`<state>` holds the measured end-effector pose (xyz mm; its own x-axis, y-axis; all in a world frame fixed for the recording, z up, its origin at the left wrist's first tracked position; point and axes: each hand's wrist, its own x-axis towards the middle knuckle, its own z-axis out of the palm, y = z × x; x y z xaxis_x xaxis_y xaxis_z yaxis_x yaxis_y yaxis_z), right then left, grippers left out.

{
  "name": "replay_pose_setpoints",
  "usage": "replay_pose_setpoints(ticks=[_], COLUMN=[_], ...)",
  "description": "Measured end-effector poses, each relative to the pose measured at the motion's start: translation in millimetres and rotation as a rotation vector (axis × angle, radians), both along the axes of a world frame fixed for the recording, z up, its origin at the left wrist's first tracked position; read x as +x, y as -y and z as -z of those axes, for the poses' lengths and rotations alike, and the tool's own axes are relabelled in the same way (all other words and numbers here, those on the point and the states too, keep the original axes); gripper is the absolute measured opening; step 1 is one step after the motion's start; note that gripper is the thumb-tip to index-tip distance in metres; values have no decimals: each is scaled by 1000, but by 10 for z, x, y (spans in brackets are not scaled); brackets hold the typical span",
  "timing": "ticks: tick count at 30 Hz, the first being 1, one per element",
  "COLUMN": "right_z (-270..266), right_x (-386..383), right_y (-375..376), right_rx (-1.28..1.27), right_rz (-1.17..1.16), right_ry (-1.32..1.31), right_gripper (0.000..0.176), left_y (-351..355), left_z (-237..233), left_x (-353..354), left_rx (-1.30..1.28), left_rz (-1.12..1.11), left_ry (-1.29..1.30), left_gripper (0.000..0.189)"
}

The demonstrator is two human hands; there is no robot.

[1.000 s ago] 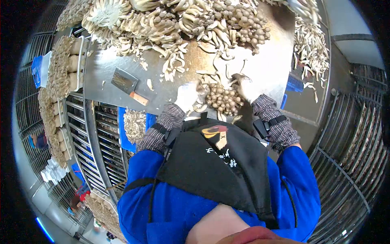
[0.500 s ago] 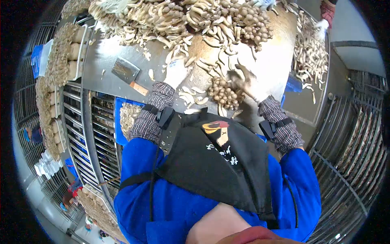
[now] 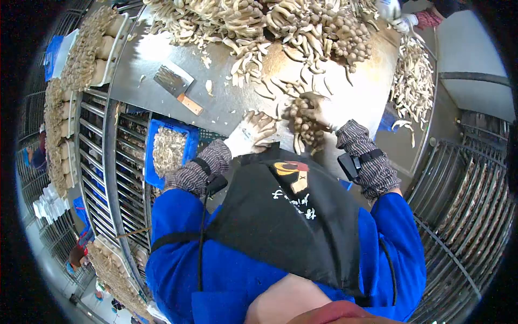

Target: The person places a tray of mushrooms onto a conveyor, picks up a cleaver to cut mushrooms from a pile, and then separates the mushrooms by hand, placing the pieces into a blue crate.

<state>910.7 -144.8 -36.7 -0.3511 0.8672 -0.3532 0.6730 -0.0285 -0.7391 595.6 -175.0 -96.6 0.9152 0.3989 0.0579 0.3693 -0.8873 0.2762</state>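
Observation:
My left hand (image 3: 252,133), in a white glove with soiled fingers, lies at the near table edge with its fingers slightly apart. A few loose mushroom pieces show by its fingertips; what is under the palm is hidden. My right hand (image 3: 322,111), also gloved, has its fingers curled round the top of a brown mushroom cluster (image 3: 305,128) just in front of the apron. Loose mushrooms (image 3: 288,86) lie beyond both hands. A cleaver (image 3: 174,82) with a wooden handle rests on the metal table to the left.
A large heap of mushrooms (image 3: 232,21) covers the table's far side. Below the left edge sits a blue crate (image 3: 151,154) of mushroom pieces beside metal racks (image 3: 97,156). Another person's gloved hand (image 3: 403,22) is at the far right, above a mushroom pile (image 3: 413,81).
My left hand has drawn back towards me, over the spot where loose pieces lay. My right hand has closed on the mushroom cluster. The view has shifted slightly.

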Motion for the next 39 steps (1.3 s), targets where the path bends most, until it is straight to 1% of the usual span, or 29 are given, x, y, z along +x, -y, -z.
replay_pose_setpoints(ticks=[1, 2, 4, 5, 6, 8, 9, 10, 12, 13, 14, 15, 16, 18, 19, 20, 22, 24, 26, 27, 28, 29, 30, 31, 34, 35, 36, 38, 39], right_z=[35, -9, -133, 252, 335, 376, 388, 516, 451, 62, 232, 121, 7, 66, 90, 51, 332, 364, 379, 367, 363, 377, 383, 388, 346, 267, 213, 263, 343], right_x=[78, 110, 189, 361, 421, 493, 500, 542, 482, 370, 367, 288, 222, 287, 323, 309, 328, 292, 252, 247, 242, 244, 271, 307, 340, 342, 346, 376, 417], right_y=[26, 58, 163, 235, 309, 456, 531, 590, 677, 672, 715, 736, 770, 846, 874, 890, 950, 946, 912, 874, 847, 824, 799, 772, 697, 672, 644, 605, 586], right_rx=[39, 42, -137, -291, -284, -196, -164, -74, -46, -80, -56, -36, -16, -60, -107, -90, 14, 23, 23, -50, -123, -47, -46, -81, -128, -124, -118, -119, -94], right_rz=[10, 17, 232, 367, 372, 509, 542, 533, 574, 519, 492, 506, 523, 525, 500, 457, 447, 479, 503, 554, 606, 633, 633, 647, 667, 684, 702, 736, 739], right_ry=[-28, -20, -105, -306, -298, -399, -456, -451, -457, -349, -342, -391, -440, -484, -521, -447, -367, -429, -493, -490, -485, -507, -510, -532, -555, -565, -574, -606, -595], right_gripper=[43, 43, 41, 40, 40, 40, 40, 42, 44, 45, 45, 45, 45, 43, 41, 42, 38, 39, 41, 39, 37, 31, 31, 29, 28, 28, 28, 29, 29], left_y=[6, -51, -280, -457, -608, -852, -896, -883, -726, -602, -512, -486, -470, -429, -450, -431, -412, -475, -553, -598, -606, -624, -642, -677, -742, -842, -852, -870, -953], left_z=[157, 327, 337, 560, 772, 363, 217, -237, -218, -226, -214, -71, 75, 326, 423, 360, 225, 280, 234, 113, 151, 162, 173, 180, 74, 86, 108, 134, 319], left_x=[17, 55, 208, 324, 440, 758, 885, 960, 1177, 1268, 1342, 1399, 1407, 1378, 1365, 1383, 1380, 1334, 1231, 1205, 1205, 1235, 1250, 1210, 1143, 1106, 1118, 1152, 1121], left_rx=[1, 19, 79, 78, 78, 79, -92, -565, -725, -915, -1108, -1371, -1371, -1651, -1429, -1429, -1537, -1486, -1498, -1478, -1476, -1439, -1396, -1384, -1331, -1303, -1304, -1108, -1097], left_rz=[3, -76, -167, -264, -360, -531, -526, -470, -255, -239, -223, -247, -232, -346, -581, -575, -625, -677, -892, -899, -903, -854, -801, -837, -863, -858, -861, -1014, -940], left_ry=[7, 14, -9, 75, 159, 290, 292, 150, 73, 219, 364, 465, 444, 553, 399, 390, 859, 870, 500, 396, 392, 567, 740, 687, 729, 618, 616, 854, 875], left_gripper=[75, 71, 65, 67, 68, 68, 73, 81, 86, 86, 85, 79, 79, 60, 39, 39, 23, 22, 26, 28, 28, 31, 34, 38, 38, 40, 40, 41, 45])
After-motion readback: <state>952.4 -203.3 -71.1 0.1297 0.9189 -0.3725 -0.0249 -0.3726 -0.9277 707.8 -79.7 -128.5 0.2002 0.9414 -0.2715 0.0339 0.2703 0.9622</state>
